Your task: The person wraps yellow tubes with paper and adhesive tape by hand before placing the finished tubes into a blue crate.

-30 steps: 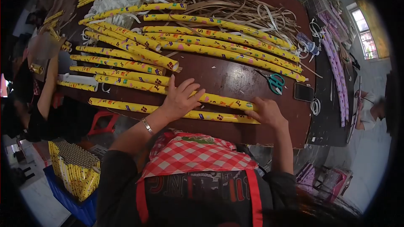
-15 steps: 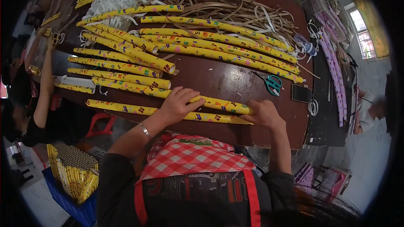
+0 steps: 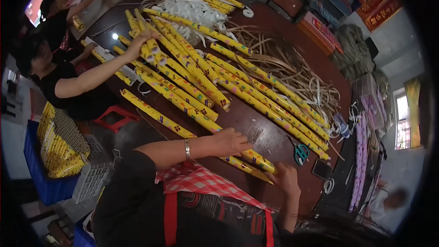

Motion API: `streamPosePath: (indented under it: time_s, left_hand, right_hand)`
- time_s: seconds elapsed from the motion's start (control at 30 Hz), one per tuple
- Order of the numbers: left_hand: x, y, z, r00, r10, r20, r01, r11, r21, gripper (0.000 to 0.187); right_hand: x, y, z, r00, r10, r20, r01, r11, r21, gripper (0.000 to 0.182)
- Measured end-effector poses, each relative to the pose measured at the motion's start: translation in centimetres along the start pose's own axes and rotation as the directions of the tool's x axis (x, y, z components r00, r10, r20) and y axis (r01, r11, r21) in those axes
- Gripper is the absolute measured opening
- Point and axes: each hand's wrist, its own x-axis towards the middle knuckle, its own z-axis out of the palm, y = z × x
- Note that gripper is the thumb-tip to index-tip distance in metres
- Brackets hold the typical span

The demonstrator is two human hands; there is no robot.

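Note:
In the head view my left hand [image 3: 227,142] lies over a long yellow printed tube [image 3: 194,115], its fingers curled round it. At the tube's lower right end, my right hand [image 3: 284,178] grips the tip with bent fingers. A second yellow tube [image 3: 148,109] lies along the table edge, passing under my left forearm. Several more yellow tubes [image 3: 270,110] lie beyond my hands on the dark red table [image 3: 274,29].
Teal-handled scissors [image 3: 301,153] and a phone [image 3: 322,169] lie right of my hands. Brown strips [image 3: 292,64] and white strips [image 3: 192,11] are heaped behind. A co-worker [image 3: 50,68] at the left reaches over with a hand on several tubes. Purple tubes [image 3: 360,160] stand out at the right.
The view has turned and tilted, so the tubes now slant down to the right. My left hand has slid along the tube toward my right hand. A co-worker's hand now holds several tubes at the left.

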Motion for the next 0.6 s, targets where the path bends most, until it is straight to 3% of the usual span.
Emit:
streamPosePath:
  time_s: [0.07, 0.17, 0.27, 0.33, 0.37, 0.47, 0.6]
  left_hand:
    - [0.6, 0.9, -1.7, 0.999, -0.041, 0.023, 0.041, 0.999, -0.016, 0.039]
    - [1.6, 2.4, -4.2, 0.992, -0.099, 0.082, 0.108, 0.989, -0.106, 0.032]
    - [2.3, 4.2, -3.9, 0.995, -0.091, 0.032, 0.095, 0.985, -0.147, 0.027]
    - [3.7, 4.4, -2.4, 0.998, -0.062, -0.006, 0.060, 0.985, -0.160, 0.027]
    - [4.4, 4.5, -1.5, 0.998, -0.035, -0.045, 0.026, 0.982, -0.188, 0.028]
    - [6.4, 4.8, -2.0, 0.999, -0.005, -0.041, -0.001, 0.991, -0.132, 0.029]
    - [6.2, 4.6, -3.1, 0.997, 0.015, -0.078, -0.023, 0.995, -0.101, 0.027]
  right_hand:
    - [-0.3, 0.3, 0.0, 1.000, 0.008, 0.003, -0.009, 0.998, 0.056, 0.034]
    - [-0.9, 0.4, -1.3, 0.998, -0.059, -0.025, 0.058, 0.998, -0.030, 0.033]
    - [-1.4, 0.2, -3.3, 0.996, -0.056, -0.071, 0.052, 0.997, -0.057, 0.038]
    - [-2.1, 1.1, -4.4, 0.992, -0.082, -0.096, 0.057, 0.969, -0.241, 0.038]
    - [-2.9, 2.1, -4.6, 0.991, -0.092, -0.097, 0.067, 0.969, -0.239, 0.038]
    - [-3.9, 3.0, -5.5, 0.985, 0.153, -0.075, -0.168, 0.943, -0.287, 0.040]
    - [-3.7, 3.0, -6.4, 0.999, 0.003, -0.050, -0.017, 0.963, -0.270, 0.036]
